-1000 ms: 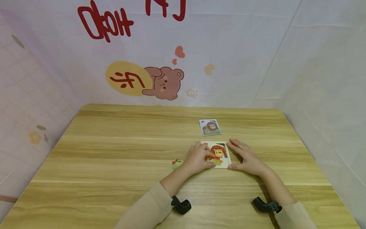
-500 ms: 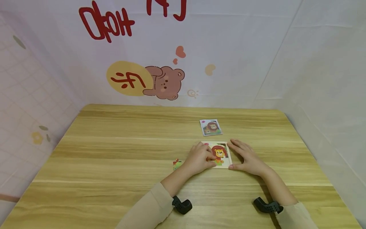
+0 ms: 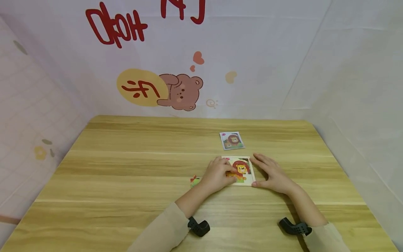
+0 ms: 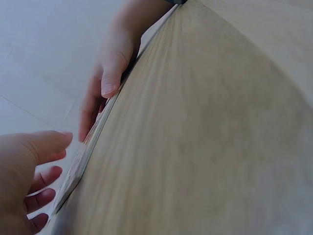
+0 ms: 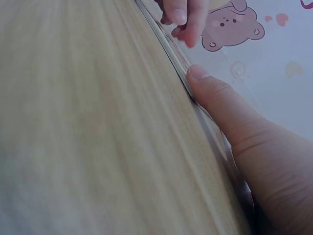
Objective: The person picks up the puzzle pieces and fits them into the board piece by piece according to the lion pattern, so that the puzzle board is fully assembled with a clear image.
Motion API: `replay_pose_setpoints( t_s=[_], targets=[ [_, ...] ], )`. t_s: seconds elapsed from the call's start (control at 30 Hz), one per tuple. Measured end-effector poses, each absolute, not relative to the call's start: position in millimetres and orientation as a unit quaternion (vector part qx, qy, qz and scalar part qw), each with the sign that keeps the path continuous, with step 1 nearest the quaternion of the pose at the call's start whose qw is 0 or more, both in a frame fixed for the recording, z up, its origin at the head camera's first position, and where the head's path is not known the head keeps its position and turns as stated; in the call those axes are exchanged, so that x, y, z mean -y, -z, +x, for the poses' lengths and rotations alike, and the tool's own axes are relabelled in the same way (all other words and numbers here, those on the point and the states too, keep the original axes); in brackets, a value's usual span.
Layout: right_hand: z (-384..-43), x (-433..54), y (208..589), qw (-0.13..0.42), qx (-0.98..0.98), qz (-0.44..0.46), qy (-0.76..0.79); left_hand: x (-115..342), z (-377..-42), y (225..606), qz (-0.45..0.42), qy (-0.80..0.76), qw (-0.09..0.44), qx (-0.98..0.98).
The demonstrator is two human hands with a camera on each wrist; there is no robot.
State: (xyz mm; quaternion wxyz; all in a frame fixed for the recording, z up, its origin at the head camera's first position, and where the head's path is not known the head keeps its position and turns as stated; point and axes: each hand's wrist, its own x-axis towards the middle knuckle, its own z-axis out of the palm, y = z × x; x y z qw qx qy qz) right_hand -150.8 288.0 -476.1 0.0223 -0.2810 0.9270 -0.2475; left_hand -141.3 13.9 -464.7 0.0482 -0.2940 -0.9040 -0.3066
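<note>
A square lion jigsaw board with a pale frame lies on the table, partly filled with pieces. My left hand is over its left side, covering part of the picture. Its bent fingers and thumb stand apart at an orange lion-body piece, fingertips right at the surface. In the left wrist view, nothing shows between the thumb and fingers of my left hand. My right hand rests along the board's right side, thumb at the near corner and extended fingers by the far corner. The right wrist view shows the right thumb against the board's edge.
A loose green-and-red jigsaw piece lies left of the board, partly behind the left forearm. Beyond the board lies a small lion picture card. The wood-grain table meets a printed cloth backdrop at the back.
The left fingers and thumb shift slightly over the lion-body piece, which shows more now than half a second ago. The right hand and the board hold their place.
</note>
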Motion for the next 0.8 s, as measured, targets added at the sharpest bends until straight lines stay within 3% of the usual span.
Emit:
replay_pose_setpoints(
  t_s=[0.2, 0.8],
  targets=[
    [-150.0, -287.0, 477.2, 0.022, -0.929, -0.281, 0.241, 8.2, -137.4, 459.9, -0.300, 0.352, 0.071, 0.884],
    [-150.5, -287.2, 478.0, 0.031, -0.928, -0.276, 0.249, 115.6, -115.1, 470.4, -0.255, 0.369, 0.039, 0.893]
  ],
)
